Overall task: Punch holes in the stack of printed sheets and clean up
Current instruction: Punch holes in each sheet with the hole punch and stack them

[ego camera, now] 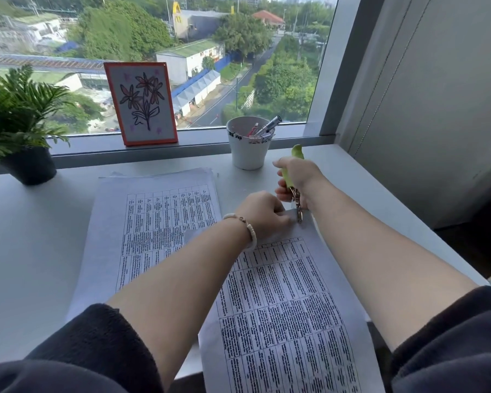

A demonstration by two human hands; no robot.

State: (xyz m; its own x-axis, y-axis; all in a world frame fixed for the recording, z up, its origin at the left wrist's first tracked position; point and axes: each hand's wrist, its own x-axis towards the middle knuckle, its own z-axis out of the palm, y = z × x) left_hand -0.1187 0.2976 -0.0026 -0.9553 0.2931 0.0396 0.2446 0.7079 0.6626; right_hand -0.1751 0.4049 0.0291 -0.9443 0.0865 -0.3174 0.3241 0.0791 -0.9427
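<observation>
The right hand grips the green hole punch, its metal head at the top edge of the sheet on the bench; the left hand, fingers curled, pins that edge. Better to keep the paper flat and squeeze firmly, I judge

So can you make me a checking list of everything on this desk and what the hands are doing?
Surface: white desk by a window.
Job's things: single printed sheet in front, its far corner in the green-handled metal hole punch; stack of printed sheets behind it.
Clutter: white cup of pens and binder clips; orange-framed flower drawing on the sill; green plant in a dark pot.
Hands: right hand grips the punch; left hand, wearing a white bracelet, pinches the sheet's corner.
Cables: nothing seen.
Surroundings: window over buildings, trees and a road; grey wall on the right.
</observation>
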